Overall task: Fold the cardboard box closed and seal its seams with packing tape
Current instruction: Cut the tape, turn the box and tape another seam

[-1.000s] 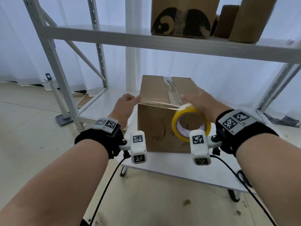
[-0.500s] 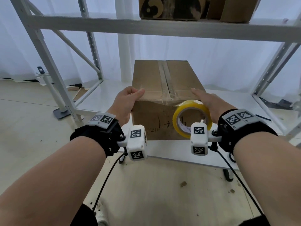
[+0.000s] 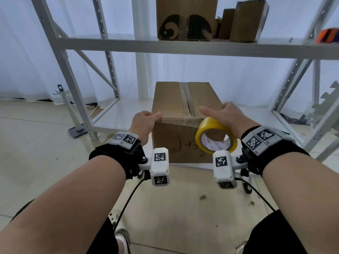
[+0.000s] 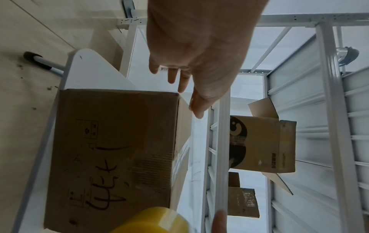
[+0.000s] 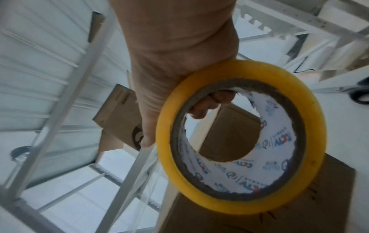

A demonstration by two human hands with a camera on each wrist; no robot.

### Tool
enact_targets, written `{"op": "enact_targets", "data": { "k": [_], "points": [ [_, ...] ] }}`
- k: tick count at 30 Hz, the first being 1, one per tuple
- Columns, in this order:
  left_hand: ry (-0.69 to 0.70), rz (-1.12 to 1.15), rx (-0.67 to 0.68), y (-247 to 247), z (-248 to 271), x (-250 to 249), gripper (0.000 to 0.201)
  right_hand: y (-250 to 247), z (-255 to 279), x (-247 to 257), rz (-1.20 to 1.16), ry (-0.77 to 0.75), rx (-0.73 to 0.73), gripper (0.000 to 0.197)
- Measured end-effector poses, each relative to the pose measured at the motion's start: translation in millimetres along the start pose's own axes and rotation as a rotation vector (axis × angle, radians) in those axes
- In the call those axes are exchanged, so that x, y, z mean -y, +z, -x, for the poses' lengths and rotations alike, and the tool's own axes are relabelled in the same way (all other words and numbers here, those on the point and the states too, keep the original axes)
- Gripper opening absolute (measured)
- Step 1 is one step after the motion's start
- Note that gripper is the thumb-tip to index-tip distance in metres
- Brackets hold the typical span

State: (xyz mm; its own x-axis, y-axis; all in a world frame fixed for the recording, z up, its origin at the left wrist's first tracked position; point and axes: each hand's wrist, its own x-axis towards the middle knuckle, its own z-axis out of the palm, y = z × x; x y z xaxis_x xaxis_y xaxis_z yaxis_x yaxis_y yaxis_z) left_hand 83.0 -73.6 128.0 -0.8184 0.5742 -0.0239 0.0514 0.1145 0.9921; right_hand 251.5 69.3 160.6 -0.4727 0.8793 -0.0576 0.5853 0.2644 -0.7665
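Observation:
A closed cardboard box (image 3: 170, 99) stands in front of me, with handwriting on its front face (image 4: 111, 141). Clear tape runs along its centre seam (image 3: 185, 96) and over the front top edge. My left hand (image 3: 145, 123) is at the front left top corner. Its thumb presses on the top edge and its fingers (image 4: 181, 85) stretch beside the box's left side. My right hand (image 3: 226, 114) lies on the top at the front right, thumb pointing to the seam. A yellow tape roll (image 3: 215, 136) hangs from it, with a finger hooked through the core (image 5: 205, 107).
The box sits on a low white wheeled board (image 4: 87, 71) before a white metal rack (image 3: 183, 47). Its upper shelf carries a printed cardboard box (image 3: 185, 19) and smaller boxes (image 3: 247, 21). A white post on a grey base (image 3: 73, 114) stands on the floor at left.
Both hands stay at the box's front top edge. Since half a second ago my right thumb has slid a little left toward the centre seam. The head view has tilted upward.

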Motion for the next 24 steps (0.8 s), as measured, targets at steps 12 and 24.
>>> {"op": "enact_targets", "data": {
  "k": [12, 24],
  "points": [
    [-0.004, -0.027, -0.061, -31.6, -6.2, -14.7, 0.029, -10.7, -1.7, 76.0, 0.494, -0.43, 0.202, 0.042],
    [-0.053, -0.112, -0.062, -44.5, -51.7, 0.7, 0.022, 56.0, -32.8, 118.5, 1.308, -0.644, -0.101, 0.04]
  ]
}}
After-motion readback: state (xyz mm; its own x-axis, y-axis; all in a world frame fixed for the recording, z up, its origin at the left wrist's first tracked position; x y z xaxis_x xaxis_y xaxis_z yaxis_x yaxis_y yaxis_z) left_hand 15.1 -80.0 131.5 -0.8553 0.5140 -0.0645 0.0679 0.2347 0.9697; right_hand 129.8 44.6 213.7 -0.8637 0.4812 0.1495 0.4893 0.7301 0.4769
